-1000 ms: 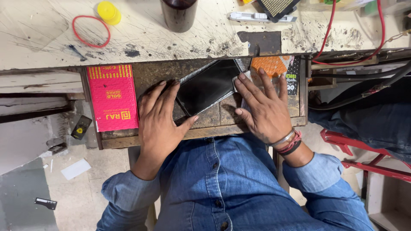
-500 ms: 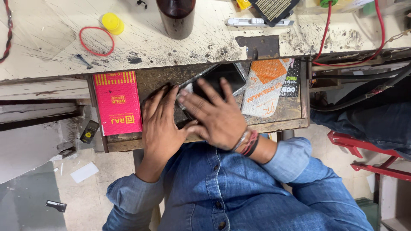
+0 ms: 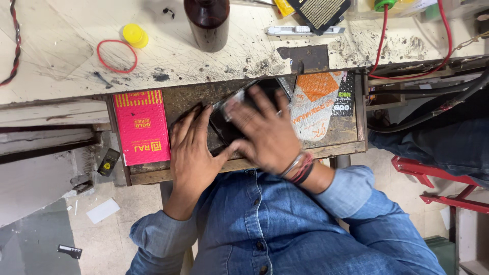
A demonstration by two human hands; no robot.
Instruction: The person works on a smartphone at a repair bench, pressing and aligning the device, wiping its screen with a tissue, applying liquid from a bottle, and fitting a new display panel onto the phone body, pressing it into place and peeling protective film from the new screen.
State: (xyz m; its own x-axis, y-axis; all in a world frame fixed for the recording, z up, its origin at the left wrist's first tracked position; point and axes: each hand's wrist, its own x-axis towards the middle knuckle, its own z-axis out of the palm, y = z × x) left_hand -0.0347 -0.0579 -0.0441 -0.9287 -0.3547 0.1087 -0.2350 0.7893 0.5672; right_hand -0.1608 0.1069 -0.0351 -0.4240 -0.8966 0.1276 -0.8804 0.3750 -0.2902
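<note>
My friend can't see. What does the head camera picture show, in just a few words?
Seen from above, a person in a denim shirt presses the right hand flat on a dark phone-like slab in an open wooden drawer, while the left hand rests at the slab's edge. A pink box lies in the drawer, under a scratched workbench.

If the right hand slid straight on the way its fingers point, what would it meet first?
The right hand lies flat on the dark phone, fingers aimed up-left toward the worktop. Going on, it would probably run off the phone and meet the worktop's front edge, with the brown bottle beyond; depth is unclear.
</note>
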